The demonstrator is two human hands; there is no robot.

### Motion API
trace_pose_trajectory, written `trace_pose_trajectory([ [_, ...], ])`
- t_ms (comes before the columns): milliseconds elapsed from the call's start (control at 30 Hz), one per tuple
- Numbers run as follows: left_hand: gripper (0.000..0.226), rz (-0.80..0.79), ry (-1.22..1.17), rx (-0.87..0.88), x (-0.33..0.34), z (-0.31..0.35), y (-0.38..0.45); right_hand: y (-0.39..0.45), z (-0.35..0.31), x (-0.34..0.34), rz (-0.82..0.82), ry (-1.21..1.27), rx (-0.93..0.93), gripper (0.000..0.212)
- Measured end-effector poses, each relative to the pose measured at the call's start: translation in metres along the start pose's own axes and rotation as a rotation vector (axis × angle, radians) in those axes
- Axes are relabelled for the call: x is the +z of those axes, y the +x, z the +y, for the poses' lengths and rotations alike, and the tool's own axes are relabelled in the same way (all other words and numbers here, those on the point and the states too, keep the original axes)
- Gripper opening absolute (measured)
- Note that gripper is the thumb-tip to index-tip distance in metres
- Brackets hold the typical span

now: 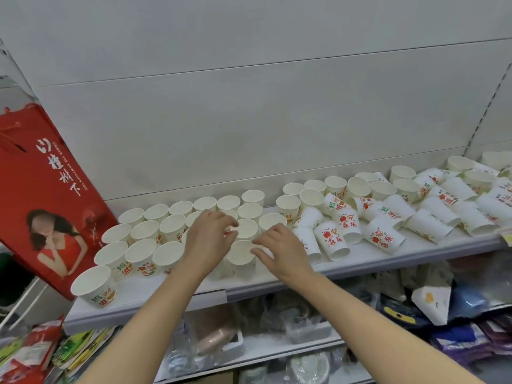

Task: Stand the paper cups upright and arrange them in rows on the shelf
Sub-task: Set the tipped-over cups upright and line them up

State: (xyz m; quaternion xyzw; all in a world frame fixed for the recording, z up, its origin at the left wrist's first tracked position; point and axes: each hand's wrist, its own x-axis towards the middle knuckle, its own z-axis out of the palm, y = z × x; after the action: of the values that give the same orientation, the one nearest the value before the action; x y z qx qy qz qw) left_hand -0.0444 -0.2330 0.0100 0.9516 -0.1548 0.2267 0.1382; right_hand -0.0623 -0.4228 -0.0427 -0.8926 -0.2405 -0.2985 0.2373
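White paper cups with red and green print fill a pale shelf (155,296). On the left, several upright cups (144,231) stand in rows. My left hand (206,241) curls its fingers over a mostly hidden cup in those rows, of which only a bit of red print shows. My right hand (281,252) pinches the right rim of an upright cup (240,256) near the shelf's front edge, between my two hands. To the right, many cups (385,239) lie toppled in a heap, with some upright ones (313,196) behind them.
One cup (94,285) stands alone at the shelf's front left corner. A red printed gift bag (41,189) leans at the left end. The grey back panel (249,120) rises behind. Below, a lower shelf (304,325) holds packaged goods.
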Motion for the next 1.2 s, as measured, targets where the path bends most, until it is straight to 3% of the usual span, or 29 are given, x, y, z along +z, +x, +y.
trace_pose_trajectory([
  [167,0.031,-0.247,0.133,0.143,0.037,0.063,0.043,0.005,0.07,-0.035,0.017,-0.105,0.069,0.006],
  [267,0.028,-0.361,0.25,0.127,0.056,0.081,0.053,0.011,0.108,-0.052,0.003,-0.141,0.113,0.005],
  [367,0.011,-0.385,0.24,0.034,0.062,0.081,0.055,0.02,0.141,-0.057,0.004,-0.117,0.095,0.007],
  [533,0.007,-0.427,0.279,-0.006,0.051,0.081,0.048,0.036,0.176,-0.051,-0.04,-0.095,0.046,0.009],
  [667,0.026,-0.486,0.143,-0.054,0.044,0.08,0.05,0.048,0.191,-0.047,-0.059,-0.101,0.085,0.01],
  [733,0.024,-0.383,0.061,-0.088,0.045,0.081,0.068,0.054,0.196,-0.043,-0.056,-0.102,0.086,0.013],
  [833,0.024,-0.282,0.146,-0.007,0.064,0.087,0.104,0.06,0.2,-0.035,-0.088,-0.132,0.101,0.019],
  [933,0.032,-0.401,0.236,0.08,0.094,0.095,0.127,0.062,0.2,-0.03,-0.138,-0.174,0.133,0.02],
  [1133,0.01,-0.475,0.35,0.164,0.111,0.087,0.135,0.068,0.2,-0.031,-0.19,-0.243,0.122,0.014],
  [1200,0.011,-0.551,0.369,0.183,0.105,0.079,0.131,0.066,0.201,-0.029,-0.2,-0.262,0.106,0.014],
])
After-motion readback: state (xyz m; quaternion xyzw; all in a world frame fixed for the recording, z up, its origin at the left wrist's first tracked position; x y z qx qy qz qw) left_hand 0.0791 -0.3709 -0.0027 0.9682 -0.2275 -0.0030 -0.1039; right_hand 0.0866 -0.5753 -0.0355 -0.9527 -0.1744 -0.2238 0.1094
